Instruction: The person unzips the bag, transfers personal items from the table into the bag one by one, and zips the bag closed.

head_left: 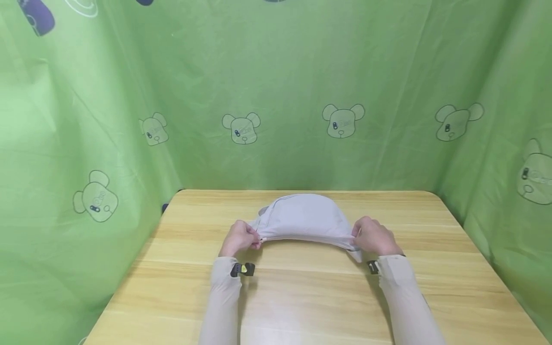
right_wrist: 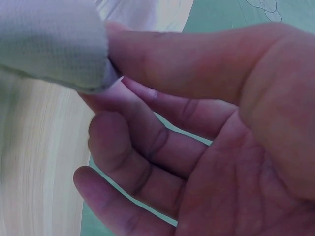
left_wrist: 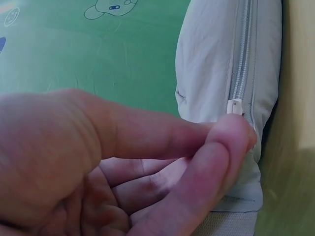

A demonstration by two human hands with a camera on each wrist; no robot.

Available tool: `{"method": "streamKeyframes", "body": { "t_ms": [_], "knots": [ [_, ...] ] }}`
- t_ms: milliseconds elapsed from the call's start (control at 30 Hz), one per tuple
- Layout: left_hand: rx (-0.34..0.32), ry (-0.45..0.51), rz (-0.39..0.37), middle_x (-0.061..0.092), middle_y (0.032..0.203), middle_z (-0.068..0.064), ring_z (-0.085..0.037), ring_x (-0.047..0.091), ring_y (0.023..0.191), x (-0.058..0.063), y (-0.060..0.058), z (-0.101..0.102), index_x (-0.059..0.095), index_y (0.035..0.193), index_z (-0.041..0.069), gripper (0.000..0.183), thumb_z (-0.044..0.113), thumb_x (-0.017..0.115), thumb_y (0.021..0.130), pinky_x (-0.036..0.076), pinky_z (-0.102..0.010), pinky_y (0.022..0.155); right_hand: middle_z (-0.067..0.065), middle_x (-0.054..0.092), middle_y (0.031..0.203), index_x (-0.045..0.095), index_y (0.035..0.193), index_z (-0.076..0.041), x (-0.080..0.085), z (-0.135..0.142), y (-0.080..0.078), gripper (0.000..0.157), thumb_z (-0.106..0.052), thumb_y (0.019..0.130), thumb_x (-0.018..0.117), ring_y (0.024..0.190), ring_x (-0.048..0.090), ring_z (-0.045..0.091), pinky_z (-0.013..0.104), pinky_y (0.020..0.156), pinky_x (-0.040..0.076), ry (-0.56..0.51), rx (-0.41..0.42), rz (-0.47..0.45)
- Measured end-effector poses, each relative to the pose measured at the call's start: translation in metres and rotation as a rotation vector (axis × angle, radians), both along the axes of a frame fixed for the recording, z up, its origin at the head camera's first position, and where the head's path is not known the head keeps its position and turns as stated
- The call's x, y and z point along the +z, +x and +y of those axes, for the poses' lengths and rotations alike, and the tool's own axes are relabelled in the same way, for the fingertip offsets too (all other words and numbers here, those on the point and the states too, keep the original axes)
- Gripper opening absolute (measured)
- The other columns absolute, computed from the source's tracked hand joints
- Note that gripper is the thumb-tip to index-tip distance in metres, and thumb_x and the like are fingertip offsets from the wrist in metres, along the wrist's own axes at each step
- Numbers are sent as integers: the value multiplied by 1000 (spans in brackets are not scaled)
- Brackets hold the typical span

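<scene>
A pale grey waist bag (head_left: pixel 307 215) lies across the far half of the table, its curved side away from me. A zipper (left_wrist: pixel 241 69) runs along its near edge. At the bag's left end my left hand (head_left: pixel 239 236) pinches the zipper's pull between thumb and index finger; the light slider (left_wrist: pixel 235 106) shows just past the fingertips. My right hand (head_left: pixel 376 235) holds the bag's right end between thumb and fingers. In the right wrist view a woven strap end (right_wrist: pixel 54 49) hangs over those fingers, and the other fingers are loosely bent.
The wooden table (head_left: pixel 302 302) has rounded far corners. Green curtains (head_left: pixel 284 67) with bear-head prints hang behind it and on both sides. A black wrist strap (head_left: pixel 242 269) sits over the left sleeve, and another band (head_left: pixel 373 267) over the right one.
</scene>
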State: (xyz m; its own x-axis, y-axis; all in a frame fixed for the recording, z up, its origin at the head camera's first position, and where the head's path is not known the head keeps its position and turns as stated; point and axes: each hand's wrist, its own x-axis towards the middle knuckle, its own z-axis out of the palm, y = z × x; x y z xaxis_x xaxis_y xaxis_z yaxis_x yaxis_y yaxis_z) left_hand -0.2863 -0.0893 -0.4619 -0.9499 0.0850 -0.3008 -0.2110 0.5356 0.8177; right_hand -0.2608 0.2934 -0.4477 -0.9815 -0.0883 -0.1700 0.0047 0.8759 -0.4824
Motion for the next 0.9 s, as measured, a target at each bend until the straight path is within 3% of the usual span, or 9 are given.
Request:
{"method": "streamKeyframes", "body": {
  "t_ms": [300,900],
  "knots": [
    [-16,-42,20,77,79,-11,-19,74,69,1,2,-2,77,90,-2,8,-4,71,85,66,-34,76,11,72,90,71,90,-8,3,-1,2,13,-14,81,78,80,62,26,47,68,52,-3,3,1],
    [-28,-52,16,78,80,-14,-23,75,74,9,6,-16,77,89,-2,9,-4,70,86,66,-34,77,11,72,91,71,91,-7,3,-1,2,12,-13,82,77,80,63,26,47,69,52,-22,5,-3]
  ]
}}
